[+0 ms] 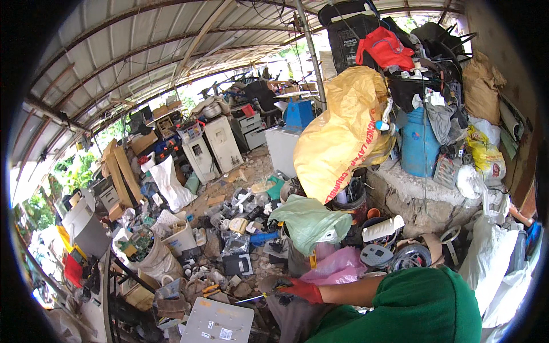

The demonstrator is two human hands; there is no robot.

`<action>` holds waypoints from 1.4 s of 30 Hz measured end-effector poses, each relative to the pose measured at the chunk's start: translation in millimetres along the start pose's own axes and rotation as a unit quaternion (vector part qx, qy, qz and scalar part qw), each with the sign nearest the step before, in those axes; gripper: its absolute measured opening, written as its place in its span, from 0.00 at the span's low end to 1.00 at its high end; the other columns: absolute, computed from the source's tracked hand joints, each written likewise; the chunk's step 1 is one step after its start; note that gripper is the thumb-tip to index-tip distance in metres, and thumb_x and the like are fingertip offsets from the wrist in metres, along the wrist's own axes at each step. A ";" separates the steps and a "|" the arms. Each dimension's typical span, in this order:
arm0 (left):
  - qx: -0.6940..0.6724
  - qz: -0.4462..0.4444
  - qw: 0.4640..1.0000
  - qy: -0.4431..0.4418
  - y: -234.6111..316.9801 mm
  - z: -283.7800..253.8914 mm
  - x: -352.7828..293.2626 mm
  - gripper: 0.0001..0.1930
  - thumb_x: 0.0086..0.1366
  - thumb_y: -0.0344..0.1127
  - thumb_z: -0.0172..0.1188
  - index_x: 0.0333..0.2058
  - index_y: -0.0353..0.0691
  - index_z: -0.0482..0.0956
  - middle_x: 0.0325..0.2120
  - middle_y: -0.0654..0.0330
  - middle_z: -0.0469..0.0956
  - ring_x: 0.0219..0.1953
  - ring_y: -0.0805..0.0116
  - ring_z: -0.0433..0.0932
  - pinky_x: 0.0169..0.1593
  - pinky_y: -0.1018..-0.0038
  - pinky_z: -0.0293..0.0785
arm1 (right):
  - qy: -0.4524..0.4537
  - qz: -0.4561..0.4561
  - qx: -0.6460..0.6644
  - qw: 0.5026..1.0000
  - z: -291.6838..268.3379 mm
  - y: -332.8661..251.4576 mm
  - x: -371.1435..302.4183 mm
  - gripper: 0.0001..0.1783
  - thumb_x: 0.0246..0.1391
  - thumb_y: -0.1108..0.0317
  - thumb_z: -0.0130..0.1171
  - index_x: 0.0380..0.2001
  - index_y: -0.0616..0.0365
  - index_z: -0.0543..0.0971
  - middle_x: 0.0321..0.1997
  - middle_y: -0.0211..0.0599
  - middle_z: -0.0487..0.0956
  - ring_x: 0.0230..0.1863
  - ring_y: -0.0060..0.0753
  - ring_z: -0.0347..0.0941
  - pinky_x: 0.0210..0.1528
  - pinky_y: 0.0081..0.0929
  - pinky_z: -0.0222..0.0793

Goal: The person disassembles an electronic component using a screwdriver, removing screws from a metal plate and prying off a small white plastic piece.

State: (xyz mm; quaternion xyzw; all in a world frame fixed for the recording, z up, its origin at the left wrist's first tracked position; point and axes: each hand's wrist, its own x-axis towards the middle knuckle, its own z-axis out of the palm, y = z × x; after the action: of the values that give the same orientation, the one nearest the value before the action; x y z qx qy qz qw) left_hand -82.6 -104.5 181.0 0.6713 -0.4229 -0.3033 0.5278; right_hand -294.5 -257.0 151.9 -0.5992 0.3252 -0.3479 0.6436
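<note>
Screwdriver, one, in one of the hands, near one grey panel

Screwdriver mostly hidden at its handle by the gloved right hand — pale panel cut by lower edge, labels too small to read.

Right hand wore red | slim tool was silvery | flat panel was grey, white-labelled | shirt was green | big sack was yellow, red-lettered | barrel was blue | draped sheet was pale green | plastic bag was pink
</note>
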 end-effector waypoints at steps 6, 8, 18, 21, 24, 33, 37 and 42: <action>0.087 0.011 0.987 0.134 -27.7 -22.9 -11.3 0.34 0.65 0.49 0.57 0.62 0.32 0.63 0.58 0.44 0.67 0.57 0.47 0.68 0.59 0.55 0.66 | 0.045 -0.014 -0.088 0.995 -9.4 38.7 11.6 0.31 0.61 0.53 0.58 0.62 0.57 0.69 0.62 0.40 0.72 0.62 0.33 0.66 0.64 0.31 0.61; 0.117 0.008 0.975 0.186 -42.2 -35.6 -16.9 0.34 0.64 0.49 0.58 0.61 0.31 0.63 0.57 0.43 0.68 0.57 0.47 0.68 0.58 0.55 0.66 | 0.042 -0.116 -0.124 0.985 -9.5 41.1 13.2 0.30 0.61 0.53 0.58 0.61 0.56 0.70 0.61 0.40 0.73 0.62 0.32 0.66 0.65 0.31 0.60; 0.258 -0.022 0.876 0.406 -116.9 -85.3 -53.7 0.35 0.63 0.48 0.63 0.59 0.28 0.65 0.54 0.40 0.70 0.53 0.43 0.71 0.55 0.54 0.69 | -0.010 -0.162 -0.256 0.953 12.8 -9.4 -20.0 0.33 0.57 0.55 0.62 0.61 0.59 0.67 0.55 0.48 0.76 0.57 0.47 0.72 0.60 0.38 0.65; 0.279 -0.015 0.858 0.431 -132.0 -85.3 -58.3 0.35 0.63 0.48 0.64 0.59 0.27 0.65 0.53 0.38 0.71 0.52 0.42 0.72 0.54 0.54 0.70 | -0.012 -0.194 -0.373 0.907 22.6 -0.8 -15.2 0.38 0.55 0.54 0.63 0.63 0.60 0.63 0.53 0.53 0.76 0.56 0.51 0.73 0.58 0.38 0.67; 0.289 0.007 0.853 0.435 -140.8 -94.1 -58.7 0.35 0.63 0.48 0.66 0.58 0.26 0.66 0.52 0.37 0.72 0.51 0.40 0.73 0.54 0.53 0.71 | -0.102 -0.150 -0.312 0.933 64.8 -13.5 1.9 0.40 0.53 0.55 0.63 0.64 0.60 0.60 0.54 0.55 0.74 0.54 0.55 0.73 0.54 0.41 0.69; 0.410 0.008 0.857 0.312 -110.8 -68.9 -44.7 0.26 0.63 0.47 0.62 0.52 0.33 0.75 0.53 0.39 0.73 0.57 0.35 0.67 0.60 0.45 0.63 | -0.288 -0.304 -0.406 0.812 200.2 39.9 140.2 0.28 0.42 0.60 0.64 0.46 0.59 0.70 0.42 0.54 0.77 0.46 0.55 0.75 0.47 0.46 0.71; 0.399 -0.073 0.880 0.247 -166.3 -71.0 -33.5 0.31 0.63 0.49 0.61 0.59 0.36 0.70 0.62 0.44 0.66 0.65 0.38 0.58 0.66 0.45 0.53 | -0.414 -0.291 -0.471 0.723 221.5 93.8 182.5 0.24 0.44 0.59 0.62 0.46 0.53 0.74 0.40 0.44 0.78 0.48 0.51 0.73 0.49 0.46 0.69; 0.397 -0.056 0.893 0.203 -122.7 -78.1 2.2 0.27 0.64 0.46 0.60 0.58 0.37 0.71 0.63 0.44 0.64 0.66 0.38 0.57 0.66 0.40 0.50 | -0.423 -0.420 -0.419 0.685 252.2 93.7 196.8 0.13 0.47 0.59 0.56 0.38 0.47 0.75 0.33 0.30 0.76 0.43 0.38 0.71 0.48 0.40 0.65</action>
State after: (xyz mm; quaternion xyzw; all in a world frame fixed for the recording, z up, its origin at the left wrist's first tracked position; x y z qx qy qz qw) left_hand 15.4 -60.6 82.9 0.8946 -0.3528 0.0035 0.2741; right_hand 29.2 -280.7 75.9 -0.9638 -0.1554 -0.1188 0.1812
